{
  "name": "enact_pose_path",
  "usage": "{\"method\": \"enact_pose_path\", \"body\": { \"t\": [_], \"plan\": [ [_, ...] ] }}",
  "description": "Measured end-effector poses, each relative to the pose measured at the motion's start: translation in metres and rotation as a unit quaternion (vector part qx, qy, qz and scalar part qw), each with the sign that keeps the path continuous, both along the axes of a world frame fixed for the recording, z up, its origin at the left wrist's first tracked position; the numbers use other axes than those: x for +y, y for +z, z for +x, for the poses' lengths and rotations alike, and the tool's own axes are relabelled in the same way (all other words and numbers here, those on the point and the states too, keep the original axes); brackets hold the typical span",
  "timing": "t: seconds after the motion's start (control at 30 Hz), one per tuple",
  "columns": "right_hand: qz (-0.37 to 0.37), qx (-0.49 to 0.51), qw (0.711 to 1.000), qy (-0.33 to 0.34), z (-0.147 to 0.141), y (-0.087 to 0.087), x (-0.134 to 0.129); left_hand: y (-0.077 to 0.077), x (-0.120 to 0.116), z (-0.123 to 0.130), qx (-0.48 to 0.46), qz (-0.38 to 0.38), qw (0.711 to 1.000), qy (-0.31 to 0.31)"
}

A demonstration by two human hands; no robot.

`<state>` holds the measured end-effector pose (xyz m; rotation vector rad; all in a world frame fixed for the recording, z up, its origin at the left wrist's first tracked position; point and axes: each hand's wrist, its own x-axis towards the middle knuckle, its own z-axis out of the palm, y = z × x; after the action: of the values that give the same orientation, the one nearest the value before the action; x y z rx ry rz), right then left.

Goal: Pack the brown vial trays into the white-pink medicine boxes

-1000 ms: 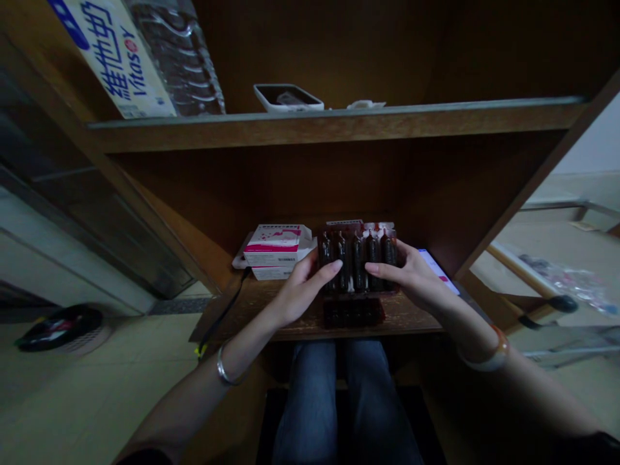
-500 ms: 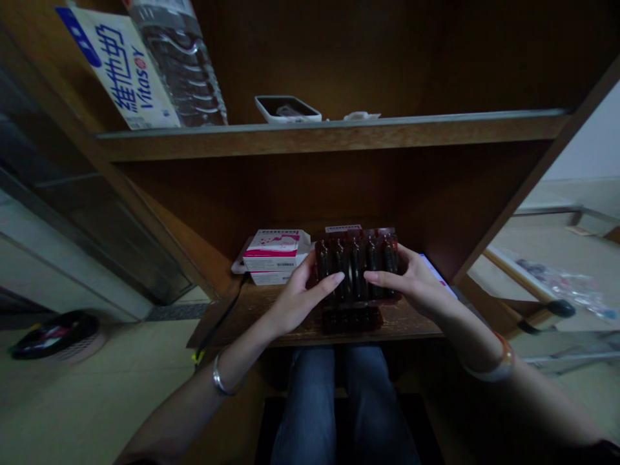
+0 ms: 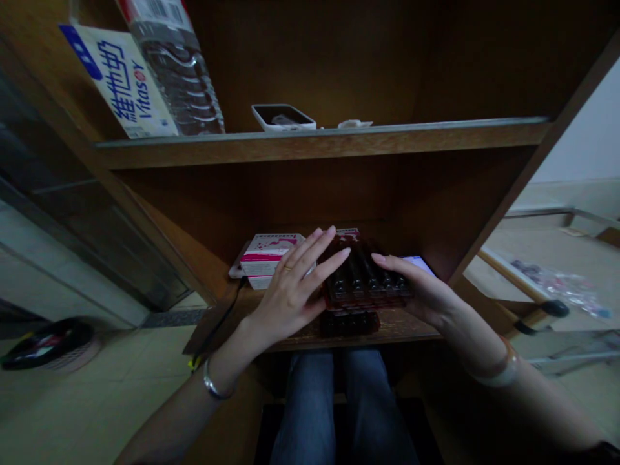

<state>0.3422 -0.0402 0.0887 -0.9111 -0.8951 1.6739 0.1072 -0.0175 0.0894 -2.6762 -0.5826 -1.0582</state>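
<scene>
the left hand [image 3: 290,290] is spreading its fingers [image 3: 314,247] wide over the left edge of a blister tray of dark glass vials [image 3: 363,281], lying on a wooden shelf [image 3: 407,328]. the right hand [image 3: 421,290] is pressing narrow, closed fingers against its right end, and a pink-and-white medicine box [image 3: 266,261] is sitting just left of it.

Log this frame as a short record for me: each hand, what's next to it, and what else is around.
left hand: open, fingers spread above the left end of a blister tray of dark glass ampoules
right hand: fingers against the tray's right end
in front of tray: second dark blister tray
left of tray: pink-and-white medicine box, black cable
upper wooden shelf: Vitasoy carton, plastic water bottle, white-cased phone
</scene>
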Motion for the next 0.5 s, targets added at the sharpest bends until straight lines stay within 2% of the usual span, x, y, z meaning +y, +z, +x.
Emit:
{"method": "enact_pose_path", "body": {
  "t": [0.1, 0.23, 0.33, 0.43, 0.5],
  "plan": [
    [-0.024, 0.007, 0.999, 0.047, 0.001, -0.001, -0.002, 0.000, 0.000, -0.002, -0.022, -0.011, 1.000, -0.015],
    [-0.010, -0.003, 0.990, 0.138, 0.005, -0.001, 0.000, 0.000, 0.002, -0.002, -0.084, -0.037, 0.995, -0.041],
    [0.014, -0.012, 0.988, 0.152, 0.007, 0.002, 0.001, -0.006, 0.003, 0.004, -0.154, -0.097, 0.983, -0.010],
    [0.037, -0.025, 0.986, 0.162, 0.008, 0.007, 0.000, -0.013, 0.003, 0.010, -0.252, -0.205, 0.945, 0.046],
    [0.058, -0.045, 0.984, 0.162, 0.011, 0.009, -0.002, -0.014, 0.004, 0.013, -0.312, -0.286, 0.904, 0.048]
  ]
}}
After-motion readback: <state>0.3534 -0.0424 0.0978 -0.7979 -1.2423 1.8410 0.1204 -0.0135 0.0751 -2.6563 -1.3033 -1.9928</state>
